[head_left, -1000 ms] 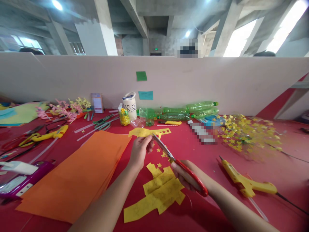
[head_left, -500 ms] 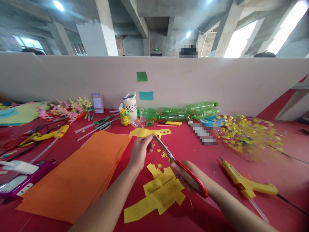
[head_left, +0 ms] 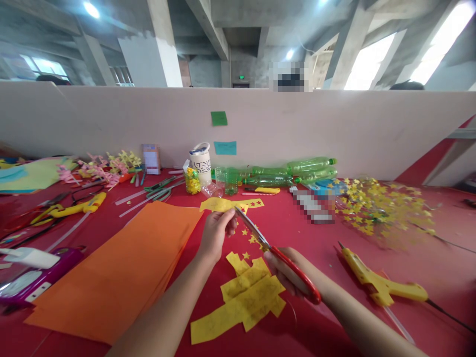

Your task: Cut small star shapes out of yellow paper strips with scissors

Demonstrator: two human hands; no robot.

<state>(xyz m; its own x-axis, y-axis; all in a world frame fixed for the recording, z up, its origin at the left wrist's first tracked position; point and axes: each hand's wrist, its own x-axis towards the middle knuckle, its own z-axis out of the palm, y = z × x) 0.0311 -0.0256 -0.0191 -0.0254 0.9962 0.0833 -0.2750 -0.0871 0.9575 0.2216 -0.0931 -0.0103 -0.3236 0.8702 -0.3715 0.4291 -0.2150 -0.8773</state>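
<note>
My left hand [head_left: 218,229] pinches a strip of yellow paper [head_left: 215,204] above the middle of the red table. Star-shaped holes show in the strip's right part. Red-handled scissors [head_left: 292,265] are gripped in my right hand [head_left: 288,272], their blade tips touching the paper at my left fingertips. Several small yellow stars [head_left: 246,255] lie beneath the blades. Nearer to me, between my forearms, is a pile of yellow paper pieces [head_left: 241,302] with faint drawn lines.
Orange sheets [head_left: 126,267] lie at left, beside a purple power strip [head_left: 55,272]. A yellow glue gun [head_left: 383,282] rests at right, below a bunch of yellow stars [head_left: 375,206]. Green bottles [head_left: 271,179], a cup [head_left: 201,166] and a yellow cutter [head_left: 267,190] stand or lie along the white partition [head_left: 148,114].
</note>
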